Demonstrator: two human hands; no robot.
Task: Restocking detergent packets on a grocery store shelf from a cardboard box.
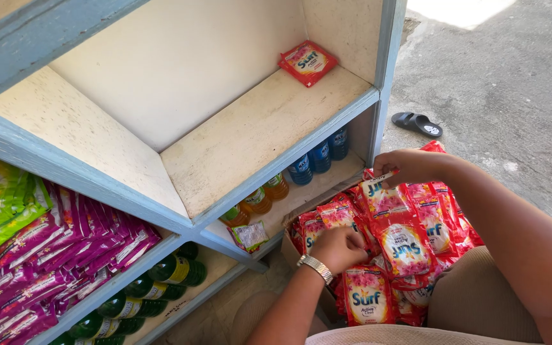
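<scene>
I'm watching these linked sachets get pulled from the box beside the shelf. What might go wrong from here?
The right hand lifts a strip of red sachets whose lower end lies in the heaped box; it might snag or tear. The left hand is also among them, so loose sachets may spill onto the floor.

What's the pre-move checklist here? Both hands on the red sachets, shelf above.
1. Right hand pinching the top of a red sachet strip: ok.
2. Left hand on the sachets in the box: ok; firm grip: cannot tell.
3. Strip free of the pile: cannot tell.
4. Bare space on the cream shelf beside the lone red pack: ok.
5. Path up to the shelf unobstructed: ok.
</scene>
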